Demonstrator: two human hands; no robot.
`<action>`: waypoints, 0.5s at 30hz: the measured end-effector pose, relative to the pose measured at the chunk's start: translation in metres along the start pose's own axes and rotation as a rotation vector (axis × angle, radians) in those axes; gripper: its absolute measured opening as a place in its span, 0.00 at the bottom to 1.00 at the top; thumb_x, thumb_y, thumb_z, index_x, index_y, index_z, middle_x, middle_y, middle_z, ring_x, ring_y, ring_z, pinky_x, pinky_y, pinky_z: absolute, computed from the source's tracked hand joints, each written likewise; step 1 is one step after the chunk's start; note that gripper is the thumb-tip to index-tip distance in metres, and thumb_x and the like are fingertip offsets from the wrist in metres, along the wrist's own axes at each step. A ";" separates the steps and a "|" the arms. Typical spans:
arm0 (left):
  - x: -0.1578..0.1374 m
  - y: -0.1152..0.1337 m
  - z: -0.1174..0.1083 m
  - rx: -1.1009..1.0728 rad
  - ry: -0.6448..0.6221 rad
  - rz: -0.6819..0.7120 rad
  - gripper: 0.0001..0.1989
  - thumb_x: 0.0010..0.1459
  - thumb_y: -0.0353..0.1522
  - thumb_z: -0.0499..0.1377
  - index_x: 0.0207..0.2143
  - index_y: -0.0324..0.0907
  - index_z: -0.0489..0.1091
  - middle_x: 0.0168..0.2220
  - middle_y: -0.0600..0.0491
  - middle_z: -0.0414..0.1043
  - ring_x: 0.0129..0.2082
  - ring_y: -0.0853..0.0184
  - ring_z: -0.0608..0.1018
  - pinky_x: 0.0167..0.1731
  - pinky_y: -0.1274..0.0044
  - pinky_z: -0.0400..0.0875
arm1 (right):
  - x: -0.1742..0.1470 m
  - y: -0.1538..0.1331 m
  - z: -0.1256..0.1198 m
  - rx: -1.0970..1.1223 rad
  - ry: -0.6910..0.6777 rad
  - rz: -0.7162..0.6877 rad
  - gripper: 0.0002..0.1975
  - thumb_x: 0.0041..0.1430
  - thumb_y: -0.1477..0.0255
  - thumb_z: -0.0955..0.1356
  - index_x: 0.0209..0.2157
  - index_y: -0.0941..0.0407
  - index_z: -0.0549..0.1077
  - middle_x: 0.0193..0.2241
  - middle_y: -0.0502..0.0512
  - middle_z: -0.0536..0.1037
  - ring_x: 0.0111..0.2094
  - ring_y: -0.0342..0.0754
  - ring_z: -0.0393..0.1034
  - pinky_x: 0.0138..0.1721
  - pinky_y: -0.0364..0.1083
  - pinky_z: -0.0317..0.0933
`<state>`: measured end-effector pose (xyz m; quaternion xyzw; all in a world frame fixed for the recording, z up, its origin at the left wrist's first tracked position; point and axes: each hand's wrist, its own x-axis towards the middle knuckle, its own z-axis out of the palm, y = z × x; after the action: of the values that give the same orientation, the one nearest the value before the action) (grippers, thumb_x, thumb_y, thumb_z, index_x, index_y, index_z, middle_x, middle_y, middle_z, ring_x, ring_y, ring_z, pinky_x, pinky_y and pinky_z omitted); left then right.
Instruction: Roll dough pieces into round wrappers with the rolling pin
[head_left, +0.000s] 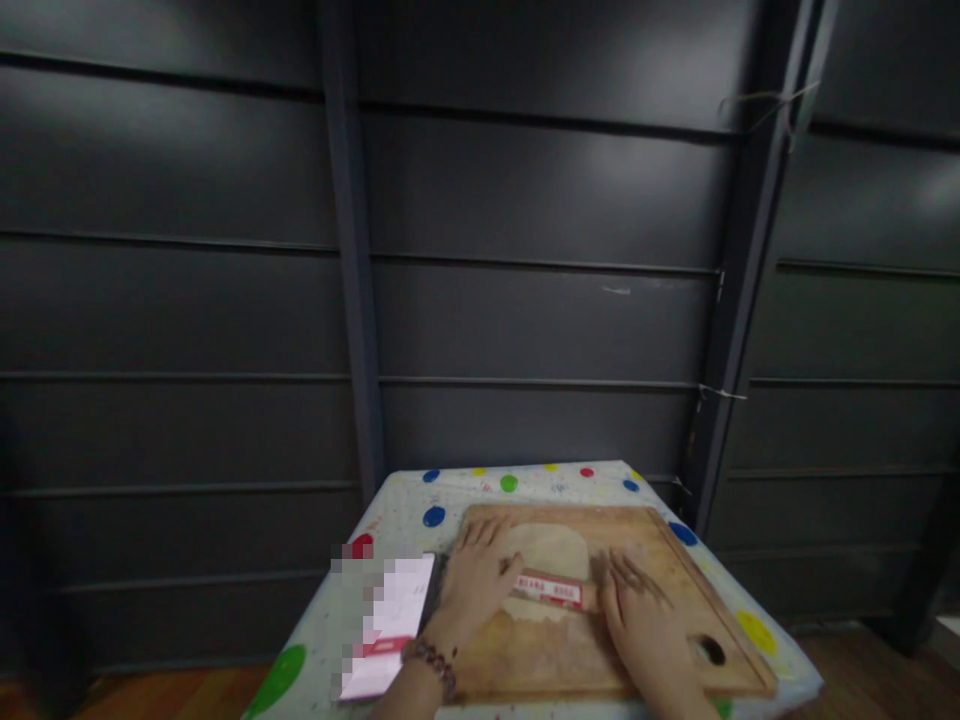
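A wooden rolling pin with a red and white label lies across a flat sheet of pale dough. My left hand covers the pin's left end, fingers reaching forward over it and thumb beside the label. Over the right end, my right hand holds the pin under its palm and fingers. The dough shows on both the far and near sides of the pin. Beneath it all is a wooden cutting board with an oval hole near its right front corner.
A partly blurred pinkish-white flat item with a dark edge lies left of the board. A white cloth with coloured dots covers the table. Dark panelled wall rises behind it. A beaded bracelet circles my left wrist.
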<state>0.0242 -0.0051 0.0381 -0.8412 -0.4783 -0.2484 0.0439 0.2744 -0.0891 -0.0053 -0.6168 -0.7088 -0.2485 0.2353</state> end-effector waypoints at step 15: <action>-0.004 0.005 -0.009 0.067 -0.043 -0.047 0.23 0.64 0.40 0.52 0.57 0.40 0.70 0.61 0.44 0.69 0.63 0.52 0.66 0.64 0.57 0.57 | -0.009 -0.005 0.011 -0.050 0.166 -0.038 0.21 0.69 0.73 0.56 0.49 0.56 0.77 0.51 0.58 0.79 0.53 0.58 0.73 0.54 0.56 0.63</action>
<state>0.0234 -0.0142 0.0445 -0.8329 -0.5069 -0.2151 0.0560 0.2707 -0.0892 -0.0193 -0.5862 -0.6920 -0.3208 0.2731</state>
